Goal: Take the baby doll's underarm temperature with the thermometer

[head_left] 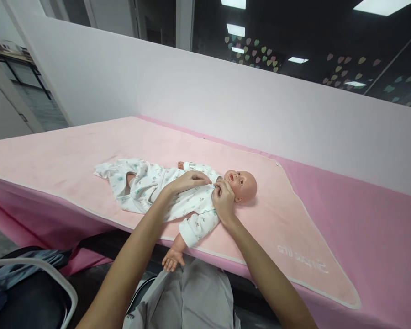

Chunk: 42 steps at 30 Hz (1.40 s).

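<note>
A baby doll (pixel 245 186) lies on its back, its bald head to the right. It wears a white printed baby outfit (pixel 197 198) with long sleeves. One sleeved arm hangs past the near table edge, palm up, and the other lies on the far side. The outfit's legs spread loosely to the left, with a bit of doll leg showing through a gap. At the neckline my left hand (pixel 192 179) pinches the cloth with its fingertips. My right hand (pixel 223 196), fingers curled, grips the collar just under the doll's chin. A fastener there is too small to make out.
Under the doll lies a pale pink mat (pixel 270 237) with white lettering, over a pink cloth (pixel 373 228) on the table. Behind it rises a white partition (pixel 226 96) with dark glass above. A chair (pixel 30 288) with clothing on it stands at the lower left.
</note>
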{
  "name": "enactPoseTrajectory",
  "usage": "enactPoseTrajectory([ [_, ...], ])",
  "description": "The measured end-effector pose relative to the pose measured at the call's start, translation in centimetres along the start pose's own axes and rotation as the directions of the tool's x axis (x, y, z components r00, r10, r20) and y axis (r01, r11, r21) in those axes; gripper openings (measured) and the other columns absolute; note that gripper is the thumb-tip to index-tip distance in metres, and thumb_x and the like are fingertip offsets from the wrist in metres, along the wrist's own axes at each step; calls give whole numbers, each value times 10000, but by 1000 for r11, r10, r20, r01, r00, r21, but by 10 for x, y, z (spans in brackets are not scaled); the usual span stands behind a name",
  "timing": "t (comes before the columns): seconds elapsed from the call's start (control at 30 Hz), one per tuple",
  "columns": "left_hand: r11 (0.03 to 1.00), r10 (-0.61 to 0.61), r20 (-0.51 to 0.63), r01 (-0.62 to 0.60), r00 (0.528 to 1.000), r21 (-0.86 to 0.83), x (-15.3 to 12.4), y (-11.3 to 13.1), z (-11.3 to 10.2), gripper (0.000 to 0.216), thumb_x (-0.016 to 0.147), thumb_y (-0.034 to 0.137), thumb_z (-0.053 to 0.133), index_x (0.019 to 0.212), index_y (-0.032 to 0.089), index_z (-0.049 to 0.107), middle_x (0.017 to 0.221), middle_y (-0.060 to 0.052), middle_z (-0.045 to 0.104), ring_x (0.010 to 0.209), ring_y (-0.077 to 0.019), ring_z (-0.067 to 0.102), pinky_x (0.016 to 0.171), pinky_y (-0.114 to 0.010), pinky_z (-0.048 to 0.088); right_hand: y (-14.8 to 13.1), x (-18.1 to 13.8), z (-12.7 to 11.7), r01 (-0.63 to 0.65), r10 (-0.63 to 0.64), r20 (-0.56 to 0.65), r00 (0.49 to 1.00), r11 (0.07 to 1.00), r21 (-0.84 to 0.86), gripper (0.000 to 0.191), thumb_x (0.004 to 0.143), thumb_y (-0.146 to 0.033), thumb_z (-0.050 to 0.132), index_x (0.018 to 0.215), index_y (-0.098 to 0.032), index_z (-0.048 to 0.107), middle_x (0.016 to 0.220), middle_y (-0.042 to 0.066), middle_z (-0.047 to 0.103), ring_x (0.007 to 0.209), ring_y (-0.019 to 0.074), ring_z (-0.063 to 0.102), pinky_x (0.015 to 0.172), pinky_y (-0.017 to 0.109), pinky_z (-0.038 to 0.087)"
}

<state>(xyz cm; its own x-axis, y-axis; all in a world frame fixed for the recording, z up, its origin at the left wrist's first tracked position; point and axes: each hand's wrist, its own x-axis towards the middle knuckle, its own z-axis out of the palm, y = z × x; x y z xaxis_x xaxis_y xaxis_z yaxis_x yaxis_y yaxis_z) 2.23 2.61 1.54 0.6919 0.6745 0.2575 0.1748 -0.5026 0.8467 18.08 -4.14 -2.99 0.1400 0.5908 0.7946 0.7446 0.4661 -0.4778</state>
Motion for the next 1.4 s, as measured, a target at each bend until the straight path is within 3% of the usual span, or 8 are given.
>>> enactPoseTrajectory([
  [0.1,999,32,-65,-35,997,-38,-24,0,-2,327,732,351,638,1015,189,665,1174,-86,585,1087,-207,530,935,-304,402,-2,1,-2,22,-22,-10,1000,999,-44,217,780,-96,354,797,-179,554,805,58,612,819,174,579,753,300,474],
  [0.17,998,55,-139,-56,989,-9,-38,0,-1,323,724,335,654,1015,195,663,1216,-87,549,1130,-210,501,962,-310,390,-5,0,-3,69,-70,-7,998,993,-91,212,803,-112,374,867,-165,569,906,83,637,873,181,591,747,290,475],
  [0.27,994,93,-247,-75,965,80,-49,1,5,287,733,325,649,993,205,670,1208,-79,543,1145,-214,486,996,-324,369,-11,-3,-2,210,-202,78,976,971,-118,252,848,-145,400,1028,-165,574,1096,90,633,991,180,594,745,261,479],
  [0.37,983,143,-299,-101,943,154,-51,2,9,248,748,324,635,961,203,678,1154,-76,568,1111,-213,504,999,-332,370,-17,-6,1,296,-276,187,943,951,-87,278,877,-166,399,1097,-188,568,1121,58,640,970,164,617,711,234,478],
  [0.7,944,257,-330,-164,908,285,-52,-8,15,184,769,302,611,915,208,672,1054,-74,605,1022,-212,553,929,-360,431,-22,-6,-2,137,-112,254,961,987,-80,226,891,-309,459,996,-209,632,927,35,628,758,117,603,594,196,423],
  [1.0,736,409,-321,-102,854,669,-57,-5,32,173,819,259,512,946,203,615,1006,-60,618,937,-202,552,851,-356,423,-21,-8,2,132,-111,220,969,988,-84,147,852,-250,487,839,-188,619,901,35,578,721,109,562,614,201,418],
  [1.17,666,406,-294,-60,865,744,-58,2,34,177,794,231,503,939,195,598,997,-57,620,941,-215,537,843,-363,401,-20,-9,4,126,-102,204,974,987,-105,107,825,-215,490,818,-180,591,870,34,574,721,116,555,624,202,420],
  [1.4,679,363,-287,-40,886,733,-57,5,33,220,754,181,489,954,190,581,992,-53,616,946,-225,522,856,-369,391,-21,-9,3,138,-103,223,969,979,-150,127,866,-225,449,825,-184,561,818,29,581,695,122,554,606,208,407],
])
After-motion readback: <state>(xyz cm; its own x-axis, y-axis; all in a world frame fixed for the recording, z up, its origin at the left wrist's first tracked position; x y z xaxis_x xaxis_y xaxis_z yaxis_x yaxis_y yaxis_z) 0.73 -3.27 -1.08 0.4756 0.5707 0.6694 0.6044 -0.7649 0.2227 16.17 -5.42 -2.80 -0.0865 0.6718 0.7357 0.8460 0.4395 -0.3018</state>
